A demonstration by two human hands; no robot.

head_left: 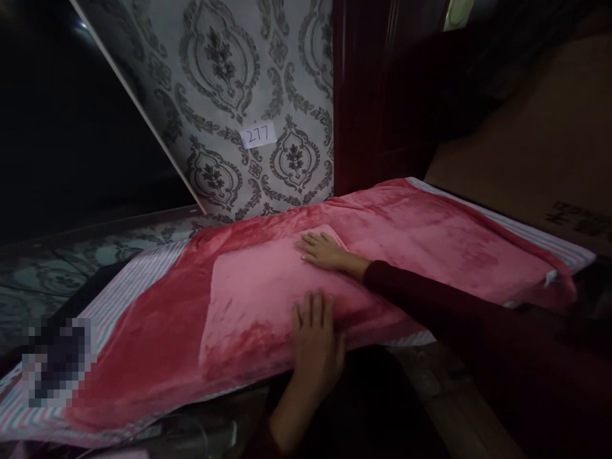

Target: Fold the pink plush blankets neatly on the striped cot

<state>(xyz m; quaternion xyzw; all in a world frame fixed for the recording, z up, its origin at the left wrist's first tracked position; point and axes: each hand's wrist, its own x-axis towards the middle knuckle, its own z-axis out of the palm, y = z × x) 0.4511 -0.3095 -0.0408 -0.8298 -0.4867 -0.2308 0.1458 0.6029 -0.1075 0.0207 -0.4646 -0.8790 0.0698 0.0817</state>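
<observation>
A pink and red plush blanket (143, 344) is spread over a long surface, and on it lies a light pink rectangle of the same kind of plush fabric (253, 287), apparently a folded part. My right hand (325, 252) rests flat near that rectangle's far right corner, fingers stretched out to the left. Closer to me, my left hand (315, 338) lies on the near right part of the fabric, its fingers pointing away from me. Neither hand grips anything. Whether the rectangle is joined to the blanket beneath cannot be made out.
A striped sheet (138, 277) shows from under the blanket at both ends. Behind stands a patterned wall (220, 70) with a paper label (259, 135) reading 277. A large dark screen-like panel (71, 127) is at left, a cardboard box (526, 146) at right. One pixelated patch covers the left end.
</observation>
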